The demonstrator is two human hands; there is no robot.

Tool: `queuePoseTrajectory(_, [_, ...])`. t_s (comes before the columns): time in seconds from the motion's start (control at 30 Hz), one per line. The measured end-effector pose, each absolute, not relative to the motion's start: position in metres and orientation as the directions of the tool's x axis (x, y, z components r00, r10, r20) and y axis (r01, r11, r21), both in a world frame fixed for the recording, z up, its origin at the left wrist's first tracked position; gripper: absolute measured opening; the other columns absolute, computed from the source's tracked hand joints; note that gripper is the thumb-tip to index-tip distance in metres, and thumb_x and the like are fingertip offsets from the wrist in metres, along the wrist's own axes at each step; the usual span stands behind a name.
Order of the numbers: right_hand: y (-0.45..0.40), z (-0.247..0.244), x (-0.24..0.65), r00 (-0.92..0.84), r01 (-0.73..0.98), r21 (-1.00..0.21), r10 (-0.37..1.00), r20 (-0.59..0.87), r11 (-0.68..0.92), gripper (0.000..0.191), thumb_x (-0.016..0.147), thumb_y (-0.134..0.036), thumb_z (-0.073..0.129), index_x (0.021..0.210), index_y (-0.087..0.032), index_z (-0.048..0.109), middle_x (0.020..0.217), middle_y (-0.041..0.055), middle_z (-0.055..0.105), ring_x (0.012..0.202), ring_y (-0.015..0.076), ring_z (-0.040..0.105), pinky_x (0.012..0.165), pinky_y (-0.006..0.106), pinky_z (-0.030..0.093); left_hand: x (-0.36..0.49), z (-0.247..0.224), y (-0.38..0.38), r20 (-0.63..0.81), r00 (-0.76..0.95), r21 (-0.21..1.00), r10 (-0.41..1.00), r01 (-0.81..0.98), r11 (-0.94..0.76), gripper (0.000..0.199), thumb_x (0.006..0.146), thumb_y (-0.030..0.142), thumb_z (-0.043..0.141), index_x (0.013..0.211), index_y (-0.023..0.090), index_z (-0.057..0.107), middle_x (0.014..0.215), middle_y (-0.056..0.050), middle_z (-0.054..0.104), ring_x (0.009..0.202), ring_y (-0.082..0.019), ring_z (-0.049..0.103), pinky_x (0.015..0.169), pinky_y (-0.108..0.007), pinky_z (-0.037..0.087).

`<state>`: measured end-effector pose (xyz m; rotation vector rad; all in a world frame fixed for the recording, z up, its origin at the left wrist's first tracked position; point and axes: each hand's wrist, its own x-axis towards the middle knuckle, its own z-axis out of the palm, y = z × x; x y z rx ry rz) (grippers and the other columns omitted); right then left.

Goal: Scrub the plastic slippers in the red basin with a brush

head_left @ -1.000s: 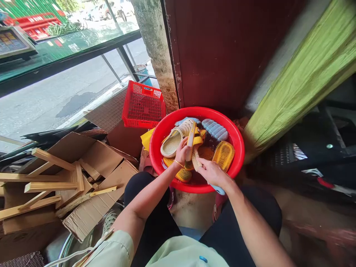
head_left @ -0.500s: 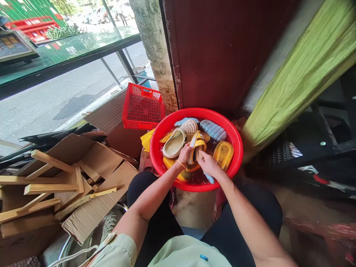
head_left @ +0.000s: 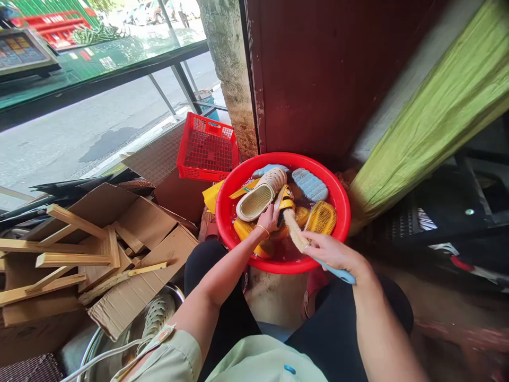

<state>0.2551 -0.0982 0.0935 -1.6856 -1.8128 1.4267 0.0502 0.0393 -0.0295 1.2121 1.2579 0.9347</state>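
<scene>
A dark red metal door panel [head_left: 330, 74] fills the view ahead, with a green cloth [head_left: 433, 122] hanging to its right and a concrete post [head_left: 228, 69] to its left. Below sits a red plastic basin [head_left: 290, 157] of murky water holding a cream slipper [head_left: 258, 200], a pale blue slipper [head_left: 310, 184], and a yellow slipper sole [head_left: 321, 218]. The left hand [head_left: 269, 220] grips a yellow sandal [head_left: 286, 199] in the basin, a gold bangle [head_left: 261, 229] on its wrist. The right hand [head_left: 332, 252] is clenched around the blue handle of a scrubbing brush [head_left: 295, 231], whose pale bristles press against the sandal. Left of the basin lie a red plastic crate [head_left: 207, 148], torn cardboard boxes [head_left: 147, 228], and wooden slats [head_left: 75, 260].
</scene>
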Motion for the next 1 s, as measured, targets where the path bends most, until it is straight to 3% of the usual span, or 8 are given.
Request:
queuePoseTrajectory(0.1, [-0.088, 0.087, 0.266, -0.037, 0.599, -0.764, 0.944, -0.327, -0.241, 0.061, 0.094, -0.037, 0.057, 0.154, -0.023, 0.054, 0.089, 0.0009, 0.074, 0.057, 0.0141, 0.061, 0.058, 0.025, 0.048, 0.047, -0.032, 0.03, -0.204, 0.075, 0.949, 0.976, 0.26, 0.178, 0.06, 0.069, 0.041, 0.089, 0.12, 0.019, 0.064, 0.106, -0.018, 0.073, 0.134, -0.043, 0.058, 0.111, -0.044, 0.04])
queuePoseTrajectory(0.23, [-0.072, 0.068, 0.264, 0.136, 0.802, -0.552, 0.97, -0.202, -0.227, 0.061, 0.097, -0.034, 0.054, 0.156, -0.019, 0.051, 0.115, 0.0111, 0.078, 0.097, 0.0254, 0.074, 0.085, 0.033, 0.054, 0.044, -0.028, 0.026, -0.187, 0.129, 0.935, 0.974, 0.329, 0.136, 0.083, 0.061, 0.032, 0.093, 0.135, 0.019, 0.058, 0.128, -0.021, 0.07, 0.138, -0.043, 0.056, 0.116, -0.046, 0.036])
queuePoseTrajectory(0.33, [-0.065, 0.057, 0.255, 0.106, 0.853, -0.481, 0.969, -0.223, -0.204, 0.061, 0.098, -0.03, 0.05, 0.158, -0.018, 0.047, 0.127, 0.0138, 0.075, 0.108, 0.0279, 0.073, 0.091, 0.035, 0.054, 0.043, -0.02, 0.031, -0.169, 0.091, 0.945, 0.981, 0.297, 0.136, 0.067, 0.067, 0.022, 0.084, 0.13, 0.02, 0.063, 0.122, -0.016, 0.072, 0.13, -0.04, 0.061, 0.114, -0.046, 0.04])
queuePoseTrajectory(0.47, [-0.069, 0.047, 0.229, 0.106, 0.858, -0.492, 0.988, -0.114, -0.149, 0.06, 0.099, -0.027, 0.048, 0.159, -0.016, 0.045, 0.125, 0.0145, 0.076, 0.107, 0.0271, 0.073, 0.091, 0.035, 0.055, 0.046, -0.005, 0.037, -0.254, 0.171, 0.956, 0.952, -0.109, 0.274, 0.046, 0.075, 0.023, 0.074, 0.12, 0.02, 0.066, 0.101, -0.005, 0.076, 0.098, -0.025, 0.072, 0.092, -0.035, 0.057])
queuePoseTrajectory(0.63, [-0.099, 0.035, 0.181, 0.054, 0.903, -0.429, 0.994, 0.092, -0.009, 0.062, 0.099, -0.021, 0.048, 0.161, -0.013, 0.043, 0.113, 0.0155, 0.075, 0.096, 0.0256, 0.073, 0.082, 0.031, 0.056, 0.045, 0.015, 0.038, -0.481, 0.282, 0.693, 0.83, -0.458, 0.557, 0.034, 0.084, 0.021, 0.07, 0.117, 0.017, 0.065, 0.081, -0.002, 0.074, 0.057, -0.014, 0.067, 0.058, -0.024, 0.056])
queuePoseTrajectory(0.73, [-0.104, 0.035, 0.174, 0.013, 0.944, -0.328, 0.996, 0.091, 0.018, 0.063, 0.1, -0.022, 0.05, 0.163, -0.02, 0.043, 0.107, 0.0127, 0.072, 0.082, 0.0235, 0.072, 0.07, 0.03, 0.053, 0.04, 0.022, 0.038, -0.59, 0.297, 0.576, 0.751, -0.496, 0.65, 0.028, 0.092, 0.023, 0.065, 0.119, 0.014, 0.065, 0.075, -0.004, 0.074, 0.053, -0.015, 0.067, 0.051, -0.023, 0.055])
queuePoseTrajectory(0.83, [-0.087, 0.042, 0.191, 0.056, 0.961, -0.276, 0.996, 0.074, -0.033, 0.062, 0.101, -0.023, 0.05, 0.163, -0.025, 0.045, 0.105, 0.0119, 0.072, 0.08, 0.0243, 0.071, 0.067, 0.031, 0.052, 0.037, 0.023, 0.035, -0.617, 0.323, 0.559, 0.717, -0.462, 0.689, 0.024, 0.095, 0.021, 0.062, 0.118, 0.012, 0.066, 0.07, -0.003, 0.074, 0.048, -0.015, 0.066, 0.045, -0.022, 0.053])
queuePoseTrajectory(1.0, [-0.056, 0.047, 0.22, 0.138, 0.917, -0.386, 0.987, 0.084, -0.095, 0.059, 0.1, -0.022, 0.05, 0.159, -0.021, 0.049, 0.105, 0.011, 0.074, 0.095, 0.0256, 0.071, 0.081, 0.032, 0.054, 0.035, 0.019, 0.027, -0.681, 0.402, 0.476, 0.612, -0.392, 0.787, 0.02, 0.097, 0.019, 0.058, 0.11, 0.006, 0.067, 0.065, -0.007, 0.073, 0.046, -0.016, 0.066, 0.04, -0.021, 0.051])
